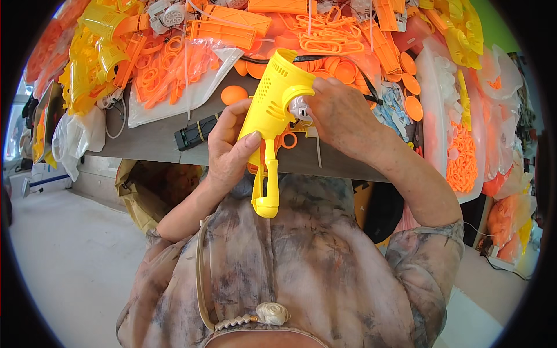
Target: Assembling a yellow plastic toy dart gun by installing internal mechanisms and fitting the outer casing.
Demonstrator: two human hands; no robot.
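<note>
My left hand (227,145) is wrapped round a yellow plastic housing (261,110), shaped like a toy blower with a perforated barrel and a slotted handle. The housing is tilted over the table's near edge, its handle pointing down toward me. At its round side opening sits a small white mechanical part (299,108), partly hidden. The fingers of my right hand (346,116) are closed on this white part from the right. An orange ring (289,140) lies just below, and an orange dome-shaped piece (234,95) rests left of the housing.
Clear bags of orange parts (174,78) cover the table's far side. Yellow housings (93,69) pile up at the left. A black block-shaped item (197,132) lies near the front edge. On the right, a clear bin (429,116) stands beside orange chain-like pieces (462,156).
</note>
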